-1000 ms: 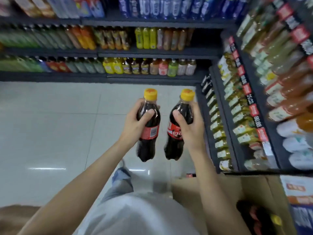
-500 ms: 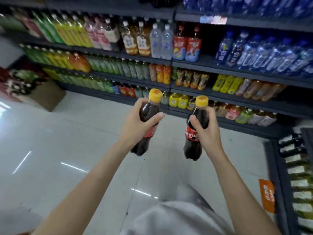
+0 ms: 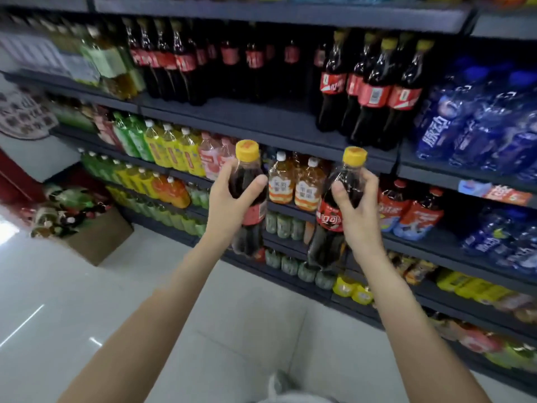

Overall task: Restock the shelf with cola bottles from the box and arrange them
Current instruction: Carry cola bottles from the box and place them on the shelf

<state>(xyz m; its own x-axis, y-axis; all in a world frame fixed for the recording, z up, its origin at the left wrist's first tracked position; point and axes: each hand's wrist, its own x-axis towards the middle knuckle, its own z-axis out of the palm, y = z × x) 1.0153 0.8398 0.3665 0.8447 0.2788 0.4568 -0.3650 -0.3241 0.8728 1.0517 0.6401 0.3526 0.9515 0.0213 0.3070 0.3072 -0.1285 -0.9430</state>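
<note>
Each of the 2 held cola bottles is a small clear plastic bottle of dark brown drink with a yellow screw cap and a red label round its middle. The left cola bottle (image 3: 249, 199) stands nearly upright in the left hand (image 3: 229, 209), whose grip is clamped on it: thumb across the front just below the neck, fingers curled behind. Its label faces mostly away. The right cola bottle (image 3: 337, 210) tilts slightly, cap toward the right, and the right hand (image 3: 359, 212) has its grip clamped round the upper body, thumb on the front, white lettering on the label showing below it. Both bottles are held in the air in front of the shelf (image 3: 261, 120), well apart from each other and touching no shelf board.

On that shelf board stands a cluster of larger cola bottles (image 3: 374, 91) at the right; 4 yellow caps can be counted there. A bare stretch of board lies to their left, then more red-labelled cola bottles further left, too blurred to count.
</note>
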